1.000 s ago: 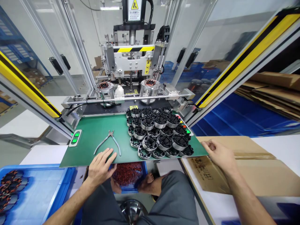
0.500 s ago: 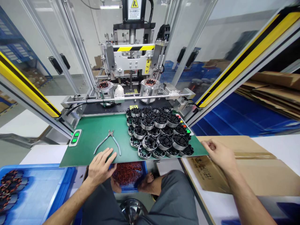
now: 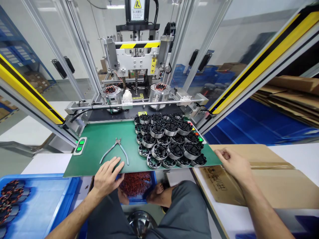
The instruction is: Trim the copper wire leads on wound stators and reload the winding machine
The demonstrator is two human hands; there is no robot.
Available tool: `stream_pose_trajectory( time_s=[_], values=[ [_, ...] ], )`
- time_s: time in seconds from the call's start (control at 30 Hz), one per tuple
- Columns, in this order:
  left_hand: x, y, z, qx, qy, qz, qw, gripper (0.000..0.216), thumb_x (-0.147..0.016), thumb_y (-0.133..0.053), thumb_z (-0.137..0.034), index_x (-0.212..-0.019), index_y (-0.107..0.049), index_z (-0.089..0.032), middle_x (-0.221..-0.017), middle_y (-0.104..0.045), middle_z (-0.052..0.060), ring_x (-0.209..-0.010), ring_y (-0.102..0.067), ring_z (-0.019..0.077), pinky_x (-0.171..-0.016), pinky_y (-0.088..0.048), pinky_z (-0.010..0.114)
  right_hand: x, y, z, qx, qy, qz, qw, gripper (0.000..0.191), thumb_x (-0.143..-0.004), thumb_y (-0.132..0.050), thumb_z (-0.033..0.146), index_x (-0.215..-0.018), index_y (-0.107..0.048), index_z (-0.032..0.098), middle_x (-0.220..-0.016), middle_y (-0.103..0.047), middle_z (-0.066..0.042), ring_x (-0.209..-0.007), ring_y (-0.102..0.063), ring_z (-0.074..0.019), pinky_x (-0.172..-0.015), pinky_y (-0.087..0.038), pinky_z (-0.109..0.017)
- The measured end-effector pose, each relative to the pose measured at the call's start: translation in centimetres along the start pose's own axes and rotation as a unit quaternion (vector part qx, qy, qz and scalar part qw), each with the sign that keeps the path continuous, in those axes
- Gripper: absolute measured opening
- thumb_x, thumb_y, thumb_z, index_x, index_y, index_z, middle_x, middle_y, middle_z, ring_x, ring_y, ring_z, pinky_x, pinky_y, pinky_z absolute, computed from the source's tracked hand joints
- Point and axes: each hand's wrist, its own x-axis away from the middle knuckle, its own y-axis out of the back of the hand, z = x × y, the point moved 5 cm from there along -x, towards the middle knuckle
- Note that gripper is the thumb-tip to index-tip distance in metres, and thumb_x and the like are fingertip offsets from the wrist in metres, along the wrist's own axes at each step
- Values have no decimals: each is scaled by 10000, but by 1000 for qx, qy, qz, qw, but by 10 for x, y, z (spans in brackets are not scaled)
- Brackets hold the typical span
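My left hand (image 3: 107, 174) lies open on the front edge of the green worktop (image 3: 93, 139), fingers stretched out and holding nothing. Just beyond its fingertips rest diagonal cutters (image 3: 117, 146) with grey-blue handles spread, jaws facing away. At the worktop's right front corner, my right hand (image 3: 233, 163) has its fingers curled in, with no object showing in them; its fingertips touch the corner. Between the hands, several motor stator cores (image 3: 175, 151), silver rings with black slotted inserts, stand stacked in rows on the right half of the worktop.
Behind the worktop, a winding machine (image 3: 137, 61) carries two wound stators on round holders (image 3: 159, 94). Green buttons (image 3: 80, 145) sit at the left. A blue tray (image 3: 40, 202) holds wound stators. Cardboard boxes (image 3: 271, 177) lie right; a blue bin (image 3: 137, 200) of copper-coloured scraps is below.
The machine's upper carriage has shifted left and slightly up in view. Both hands, the cutters and the stacked stator cores have stayed in place.
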Motion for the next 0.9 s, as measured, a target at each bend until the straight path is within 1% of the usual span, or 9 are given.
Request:
stream_pose_trajectory(
  time_s=[0.1,0.27,0.43,0.7,0.9],
  values=[
    [-1,0,0,-2,-2,-1,1000,323,-1110,-743,-253,-1427,-797,-213,-1409,-895,106,-1261,-872,298,-1093,-620,439,-1,-1,-2,0,0,0,1000,622,-791,-400,924,-820,-549,321,-821,-745,-110,-868,-750,-341,-798,-484,-471],
    [-1,1,0,-4,-2,2,1000,324,-1110,-746,-257,-1428,-794,-217,-1413,-895,103,-1269,-871,296,-1093,-625,436,-2,-3,-4,5,0,5,1000,583,-801,-415,882,-843,-556,318,-841,-750,-112,-866,-744,-333,-797,-479,-456],
    [0,0,0,-4,-2,4,1000,328,-1109,-744,-261,-1432,-792,-226,-1413,-896,95,-1272,-871,293,-1095,-625,432,-1,-1,-2,4,1,7,1000,579,-801,-408,882,-835,-534,318,-837,-738,-109,-872,-735,-330,-793,-474,-443],
    [0,0,0,1,4,0,1000,344,-1088,-759,-252,-1428,-801,-226,-1411,-896,101,-1267,-871,295,-1094,-619,433,1,1,2,5,-8,11,1000,588,-785,-411,865,-869,-596,313,-851,-746,-100,-887,-738,-329,-808,-480,-448],
    [1,-1,0,2,9,-2,1000,354,-1090,-758,-260,-1442,-797,-239,-1422,-894,91,-1280,-869,288,-1109,-621,426,1,1,3,6,-13,14,1000,598,-776,-404,877,-863,-583,312,-837,-731,-93,-878,-733,-321,-801,-475,-450]
  ],
)
